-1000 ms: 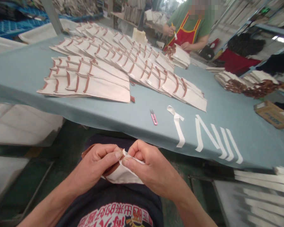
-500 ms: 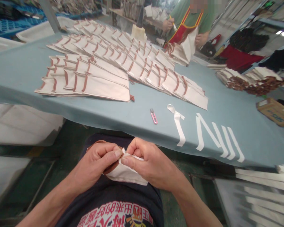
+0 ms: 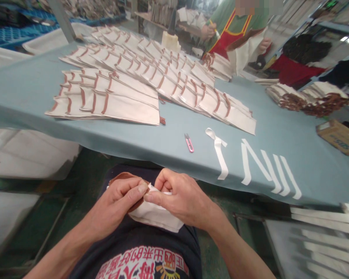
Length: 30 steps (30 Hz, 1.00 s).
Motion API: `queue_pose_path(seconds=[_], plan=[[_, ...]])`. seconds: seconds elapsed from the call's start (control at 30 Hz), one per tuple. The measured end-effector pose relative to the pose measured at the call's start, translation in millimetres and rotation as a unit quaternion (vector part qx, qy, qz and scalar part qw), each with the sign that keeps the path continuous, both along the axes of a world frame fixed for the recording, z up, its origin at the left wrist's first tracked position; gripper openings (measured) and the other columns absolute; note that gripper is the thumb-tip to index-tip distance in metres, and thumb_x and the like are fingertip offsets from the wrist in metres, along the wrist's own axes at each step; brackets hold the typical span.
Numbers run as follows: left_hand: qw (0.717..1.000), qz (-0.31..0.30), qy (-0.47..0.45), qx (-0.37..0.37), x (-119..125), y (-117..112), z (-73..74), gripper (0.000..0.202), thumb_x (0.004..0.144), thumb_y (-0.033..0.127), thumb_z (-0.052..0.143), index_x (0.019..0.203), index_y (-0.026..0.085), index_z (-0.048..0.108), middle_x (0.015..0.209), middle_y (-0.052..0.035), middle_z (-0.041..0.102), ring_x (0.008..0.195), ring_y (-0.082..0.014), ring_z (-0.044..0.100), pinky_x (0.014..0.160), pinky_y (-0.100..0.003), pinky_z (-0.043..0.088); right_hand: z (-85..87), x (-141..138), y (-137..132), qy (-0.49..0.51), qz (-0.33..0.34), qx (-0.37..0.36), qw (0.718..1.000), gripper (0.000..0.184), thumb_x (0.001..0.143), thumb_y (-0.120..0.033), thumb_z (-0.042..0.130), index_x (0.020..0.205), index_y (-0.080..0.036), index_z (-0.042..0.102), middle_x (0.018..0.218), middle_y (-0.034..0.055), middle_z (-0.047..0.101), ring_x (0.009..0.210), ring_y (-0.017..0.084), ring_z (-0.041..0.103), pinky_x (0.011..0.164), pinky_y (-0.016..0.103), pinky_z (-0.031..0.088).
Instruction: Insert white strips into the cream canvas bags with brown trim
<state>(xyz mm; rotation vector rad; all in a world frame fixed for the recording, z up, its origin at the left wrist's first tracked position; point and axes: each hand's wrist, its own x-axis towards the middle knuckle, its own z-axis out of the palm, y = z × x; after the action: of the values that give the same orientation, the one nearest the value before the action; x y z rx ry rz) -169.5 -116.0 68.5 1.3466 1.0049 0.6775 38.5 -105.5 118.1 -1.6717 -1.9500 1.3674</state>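
Over my lap lies a cream cloth bag (image 3: 155,216) with a brown trimmed edge. My left hand (image 3: 123,197) pinches that edge between thumb and forefinger. Close beside it, my right hand (image 3: 177,193) grips the cloth too, thumb on top and fingers curled under. The two thumb tips almost meet at a small raised fold of white cloth. My fingers hide part of the bag. On the table ahead rest pink thread snips (image 3: 189,143), with white tape strips (image 3: 220,159) to their right.
The blue-grey table (image 3: 174,131) has its front edge just beyond my hands. Cream bags (image 3: 128,104) with brown trim lie overlapped in rows. Across the table a person in a red apron (image 3: 222,44) handles cloth. A cardboard box (image 3: 337,137) sits at the right.
My hands have shifted slightly left along the fold, still gripping the bag. Its lower corner hangs a little lower. The person opposite has lifted a cloth piece to the right.
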Motion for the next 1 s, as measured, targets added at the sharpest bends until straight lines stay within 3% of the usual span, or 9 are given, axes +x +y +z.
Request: queue_pose_path(seconds=[0.1, 0.2, 0.37, 0.47, 0.7, 1.0], plan=[[1.0, -0.009, 0.002, 0.025, -5, -2, -1.2, 0.055, 0.11, 0.057, 0.052, 0.067, 0.022, 0.047, 0.068, 0.006, 0.038, 0.061, -0.0134, 0.034, 0.052, -0.025, 0.028, -7.8, 4, 5, 0.035, 0.005, -0.044, 0.998, 0.04, 0.09, -0.048, 0.093, 0.081, -0.022, 0.065, 0.068, -0.0078, 0.059, 0.065, 0.012, 0.051, 0.063, 0.028, 0.03], [0.999, 0.002, 0.014, 0.045, -10, -4, -3.5, 0.052, 0.112, 0.053, 0.051, 0.071, 0.021, 0.056, 0.072, 0.0044, 0.047, 0.066, -0.0144, 0.042, 0.058, -0.025, 0.035, -17.4, 8, 8, 0.093, -0.001, -0.092, 0.991, 0.046, 0.084, -0.058, 0.094, 0.082, -0.022, 0.066, 0.067, -0.0077, 0.057, 0.063, 0.012, 0.05, 0.056, 0.027, 0.029], [0.999, -0.037, 0.008, 0.01, -14, -8, -3.2, 0.033, 0.104, 0.048, 0.062, 0.087, 0.021, 0.07, 0.081, 0.0023, 0.061, 0.073, -0.0166, 0.053, 0.064, -0.024, 0.044, -27.1, 9, 7, 0.143, -0.015, -0.128, 0.981, 0.057, 0.079, -0.071, 0.092, 0.082, -0.021, 0.065, 0.066, -0.0079, 0.054, 0.062, 0.012, 0.044, 0.053, 0.026, 0.029], [0.999, -0.025, 0.027, 0.016, -10, -9, 2.8, 0.024, 0.097, 0.039, 0.063, 0.084, 0.02, 0.069, 0.077, 0.0025, 0.061, 0.069, -0.0158, 0.052, 0.06, -0.024, 0.042, -28.6, 7, 5, 0.163, -0.022, -0.141, 0.976, 0.059, 0.078, -0.072, 0.093, 0.081, -0.02, 0.064, 0.066, -0.0085, 0.053, 0.063, 0.011, 0.043, 0.054, 0.026, 0.029], [0.993, 0.038, 0.095, 0.062, 7, -10, 16.4, 0.025, 0.091, 0.033, 0.058, 0.072, 0.02, 0.068, 0.07, 0.0008, 0.066, 0.065, -0.0177, 0.058, 0.06, -0.027, 0.044, -36.0, 4, 4, 0.198, -0.026, -0.153, 0.968, 0.061, 0.076, -0.072, 0.094, 0.08, -0.02, 0.061, 0.063, -0.0096, 0.05, 0.06, 0.01, 0.04, 0.052, 0.025, 0.027], [0.986, 0.067, 0.096, 0.117, 11, -29, -1.3, 0.023, 0.092, 0.021, 0.049, 0.072, 0.023, 0.059, 0.064, 0.0059, 0.059, 0.057, -0.0141, 0.051, 0.053, -0.027, 0.036, -44.6, 3, 4, 0.256, 0.029, -0.179, 0.95, 0.065, 0.079, -0.079, 0.087, 0.076, -0.022, 0.056, 0.062, -0.0096, 0.047, 0.057, 0.009, 0.035, 0.05, 0.025, 0.024]])
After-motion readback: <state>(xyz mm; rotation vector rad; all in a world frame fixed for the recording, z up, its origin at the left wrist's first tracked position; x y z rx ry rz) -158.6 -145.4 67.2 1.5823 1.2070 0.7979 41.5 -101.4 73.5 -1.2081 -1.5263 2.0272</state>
